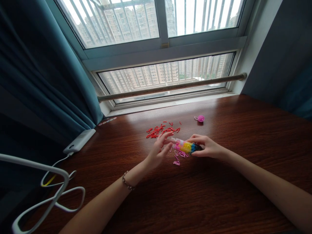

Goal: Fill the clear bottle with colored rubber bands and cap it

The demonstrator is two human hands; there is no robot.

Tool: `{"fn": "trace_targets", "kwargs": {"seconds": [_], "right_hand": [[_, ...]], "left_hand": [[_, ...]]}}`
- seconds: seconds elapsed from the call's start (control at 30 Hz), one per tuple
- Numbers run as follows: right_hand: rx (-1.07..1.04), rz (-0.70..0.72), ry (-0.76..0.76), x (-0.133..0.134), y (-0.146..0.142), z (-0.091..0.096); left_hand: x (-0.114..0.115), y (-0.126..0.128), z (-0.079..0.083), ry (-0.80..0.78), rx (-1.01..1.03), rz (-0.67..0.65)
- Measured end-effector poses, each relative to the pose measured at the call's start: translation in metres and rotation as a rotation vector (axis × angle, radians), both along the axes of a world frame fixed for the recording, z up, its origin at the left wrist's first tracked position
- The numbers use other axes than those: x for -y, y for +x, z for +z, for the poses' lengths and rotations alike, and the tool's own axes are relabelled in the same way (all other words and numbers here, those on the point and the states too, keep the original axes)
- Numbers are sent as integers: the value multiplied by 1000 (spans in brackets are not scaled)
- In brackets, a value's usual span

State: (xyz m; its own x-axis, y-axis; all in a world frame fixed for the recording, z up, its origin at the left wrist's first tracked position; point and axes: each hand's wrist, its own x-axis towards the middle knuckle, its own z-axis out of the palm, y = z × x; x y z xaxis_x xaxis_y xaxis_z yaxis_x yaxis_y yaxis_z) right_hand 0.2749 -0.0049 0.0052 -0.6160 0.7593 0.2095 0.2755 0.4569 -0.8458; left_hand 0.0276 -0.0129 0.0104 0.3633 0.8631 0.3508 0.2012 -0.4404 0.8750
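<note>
Right hand [207, 147]: pinching the clear tube [184, 146] near its dark end, thumb on the near side, fingers curled over the far side. Forearm runs in from the lower right, close to straight through the wrist. Tube lies nearly level between the two hands, its clear end toward the left hand. Contents banded along the length: pink, yellow, blue, black. Can't tell from here whether it rests on the bench [195, 201] or hangs just above it.

Left hand [158, 152]: grip spread, thumb and fingers apart, fingertips right at the tube's clear end. Can't tell if they touch it. Forearm comes up from the lower left, beaded bracelet [128, 182] on the wrist.

Around the tube: pink clips [177, 161] scattered on the near side, just beside it. Red clips [156, 132] in a loose heap beyond the left hand's fingers, a few strays toward the window [168, 78]. Small pink cup [200, 119] with a pale loop sits farther back, beyond the right hand, apart from the clips.

Far left of the bench: white box [79, 141] by the blue curtain [80, 94], white cable [65, 158] plugged into its near end.
</note>
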Motion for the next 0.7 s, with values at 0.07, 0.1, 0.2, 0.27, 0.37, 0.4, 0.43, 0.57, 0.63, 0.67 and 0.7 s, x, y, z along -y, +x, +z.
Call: {"fn": "trace_targets", "kwargs": {"seconds": [0.07, 0.1, 0.2, 0.27, 0.37, 0.4, 0.43, 0.57, 0.63, 0.67, 0.7], "right_hand": [[-28, -9, -14, -1, 1, 0], [-41, -11, -26, -2, 1, 0], [-78, -6, -55, -3, 2, 1], [-102, -1, -72, -3, 2, 1], [-176, -3, -124, -3, 0, -1], [-223, -6, -155, -2, -1, -2], [-276, -10, -195, -1, -3, -3], [-455, -27, -357, 12, -20, -12], [-486, -30, -360, 21, -30, -16], [-493, -30, -338, 24, -34, -17], [-492, -34, -307, 27, -37, -18]], "left_hand": [[-1, -1, 3, -7, 64, -5], [-2, -1, 5, 3, 97, 2], [-3, -3, 8, 55, 173, 66], [-3, -3, 9, 80, 210, 107], [-3, -1, 8, 110, 252, 137], [-3, 0, 6, 109, 258, 125], [-3, 2, 4, 98, 254, 99], [4, 12, -9, -60, 186, -99], [10, 16, -12, -158, 193, -168], [13, 18, -12, -192, 216, -183], [15, 19, -12, -210, 249, -179]]}}
